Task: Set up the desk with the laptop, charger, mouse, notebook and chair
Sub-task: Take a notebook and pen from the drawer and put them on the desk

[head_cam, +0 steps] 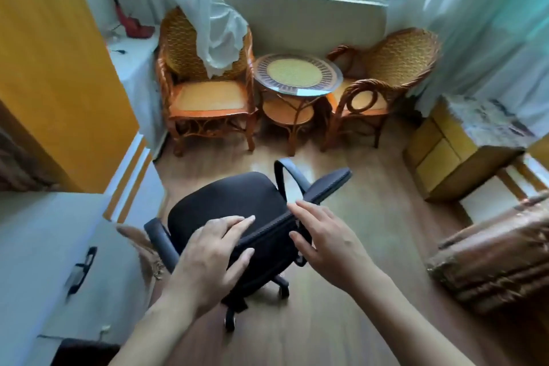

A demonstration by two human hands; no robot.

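Note:
A black office chair (228, 202) on castors stands on the wooden floor in front of me, seat facing away. Its backrest top edge runs diagonally from lower left to upper right. My left hand (214, 249) lies over that top edge with fingers spread and the thumb underneath. My right hand (323, 235) is at the same edge further right, fingers apart, touching or just off it. The white desk (38, 232) is at my left, with a dark cable lying on it. Laptop, charger, mouse and notebook are not in view.
Two wicker armchairs (208, 89) (386, 77) and a small round wicker table (297, 74) stand under the window ahead. A yellow wardrobe (53, 68) rises at the left. A yellow nightstand (451, 151) and a brown bed cover (499, 252) are at the right.

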